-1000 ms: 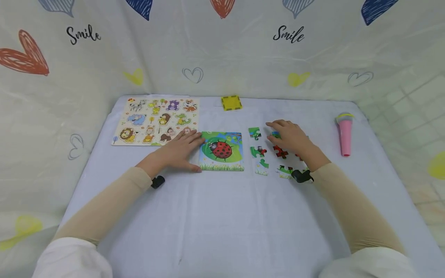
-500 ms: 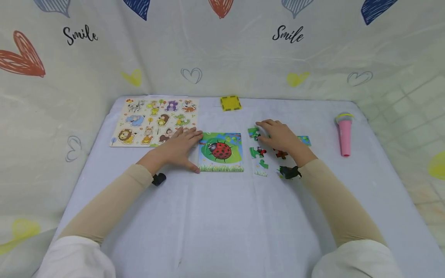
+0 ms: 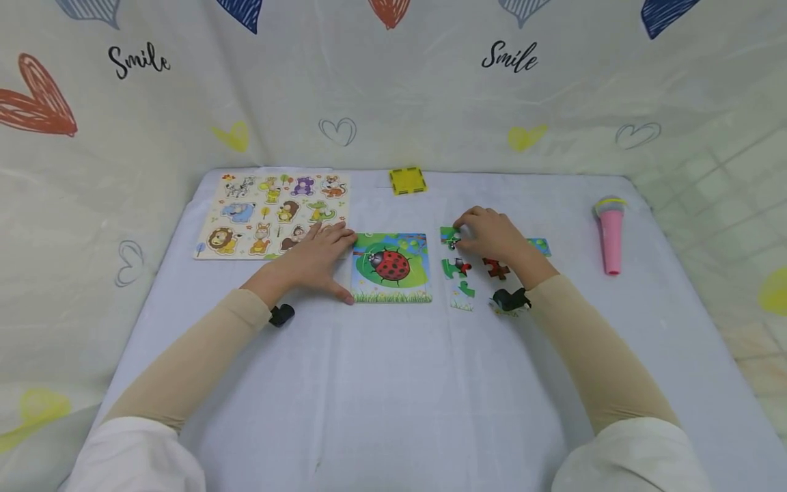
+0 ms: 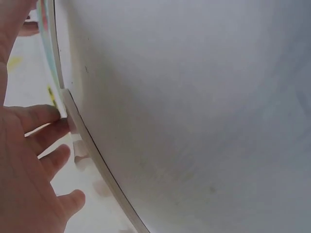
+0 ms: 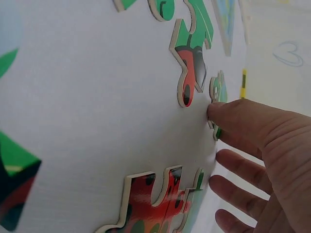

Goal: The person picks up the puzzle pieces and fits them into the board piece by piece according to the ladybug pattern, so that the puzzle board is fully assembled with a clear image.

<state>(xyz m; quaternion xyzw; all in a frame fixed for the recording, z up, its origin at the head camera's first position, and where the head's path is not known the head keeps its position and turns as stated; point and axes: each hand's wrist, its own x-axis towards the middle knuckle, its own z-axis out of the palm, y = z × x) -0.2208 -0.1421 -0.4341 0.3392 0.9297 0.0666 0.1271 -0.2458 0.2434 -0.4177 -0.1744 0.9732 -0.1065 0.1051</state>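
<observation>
A square ladybug picture was laid flat near the centre of the frame, on the white tabletop. On it a red ladybug with black spots was shown over a green oval, with blue around it and grass along the lower edge. Its left side was touched by the left hand, whose grip was released, with the thumb spread toward the lower left corner.

Right of centre, a green puzzle piece was pinched in the grip of the right hand, between thumb and finger. In the right wrist view it was seen nearly edge-on, its face mostly hidden.

Just below it, a green-and-red piece was seen, thick and pale-edged, its red lobe marked by a black spot. Lower still, a grassy piece was printed in white and green. A glossy red piece was placed farther right, and a blue-and-green piece was partly covered by the right arm.

An animal board was set at upper left, a yellow square at upper middle, and a pink microphone at right.
</observation>
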